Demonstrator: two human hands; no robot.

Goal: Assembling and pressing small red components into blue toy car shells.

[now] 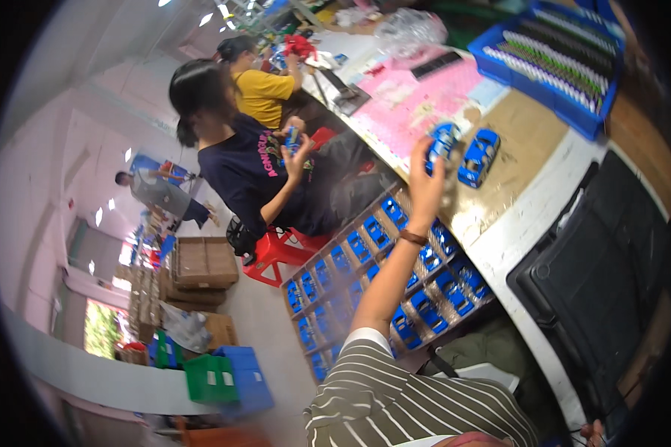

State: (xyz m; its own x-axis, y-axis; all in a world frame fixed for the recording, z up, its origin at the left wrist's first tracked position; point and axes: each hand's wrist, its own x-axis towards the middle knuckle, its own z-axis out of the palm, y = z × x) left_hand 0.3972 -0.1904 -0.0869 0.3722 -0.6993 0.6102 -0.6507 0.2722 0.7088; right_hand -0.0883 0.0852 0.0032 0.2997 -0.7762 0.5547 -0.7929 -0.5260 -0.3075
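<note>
My left hand [428, 182] reaches out over the worktable with its fingers closed around a blue toy car [443, 143]. Beside it, a second blue toy car [479, 156] rests on the brown tabletop covering, just right of my fingers. Below my left forearm lies a divided box [434, 342] with several blue toy cars in its compartments, some under clear wrap. Only a small part of my right hand [593, 431] shows at the lower right edge, next to a black object; its fingers are mostly cut off.
A blue crate [598, 124] of green, white and dark parts stands at the far right of the table. A black case-like object [596, 283] fills the near right. To the left, a seated co-worker [238, 167] holds a blue item near a red stool [277, 257].
</note>
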